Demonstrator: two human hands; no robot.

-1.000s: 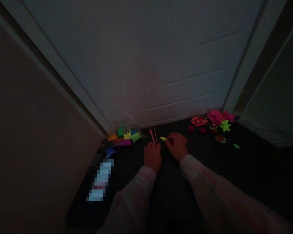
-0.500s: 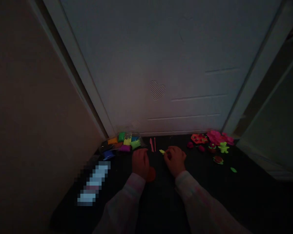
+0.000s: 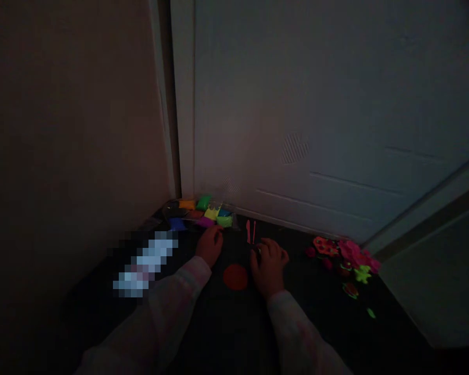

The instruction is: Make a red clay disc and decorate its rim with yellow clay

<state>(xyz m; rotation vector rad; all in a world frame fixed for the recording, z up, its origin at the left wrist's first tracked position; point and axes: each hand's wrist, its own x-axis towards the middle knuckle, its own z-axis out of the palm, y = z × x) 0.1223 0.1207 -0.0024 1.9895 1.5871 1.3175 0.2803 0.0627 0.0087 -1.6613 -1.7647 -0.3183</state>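
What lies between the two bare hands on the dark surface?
A round orange-red disc lies between the left hand and the right hand, slightly nearer the wearer, as the head camera's view shows.

The person wears long, loose, pale fabric sleeves with soft, blurry pink patches; dim light hides finer detail.

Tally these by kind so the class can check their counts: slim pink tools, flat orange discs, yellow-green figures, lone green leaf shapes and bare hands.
Slim pink tools: 2
Flat orange disc: 1
Yellow-green figure: 1
Lone green leaf shape: 1
Left hand and right hand: 2
Total: 7
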